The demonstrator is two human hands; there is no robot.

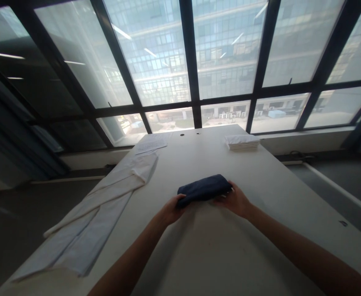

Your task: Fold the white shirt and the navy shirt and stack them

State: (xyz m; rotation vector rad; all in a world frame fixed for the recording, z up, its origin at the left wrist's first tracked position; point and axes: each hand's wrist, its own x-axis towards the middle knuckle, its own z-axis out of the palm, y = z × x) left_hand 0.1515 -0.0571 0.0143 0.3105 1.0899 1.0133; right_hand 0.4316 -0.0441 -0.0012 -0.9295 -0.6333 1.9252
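Observation:
A dark blue folded cloth (204, 189) is held between my two hands above the white table (195, 160). My left hand (174, 209) grips its left end, with the thumb on top. At the right end, my right hand (233, 200) is closed round the edge, its fingers partly under the cloth. The cloth is a compact, long bundle, tilted slightly up toward the right. Its underside is hidden.
White garments (90, 218) lie spread along the table's left side, with a white sheet (152, 144) beyond them. A stack of folded white cloths (242, 142) sits at the far right. A small dark object (343, 223) lies near the right edge. Windows stand behind the table.

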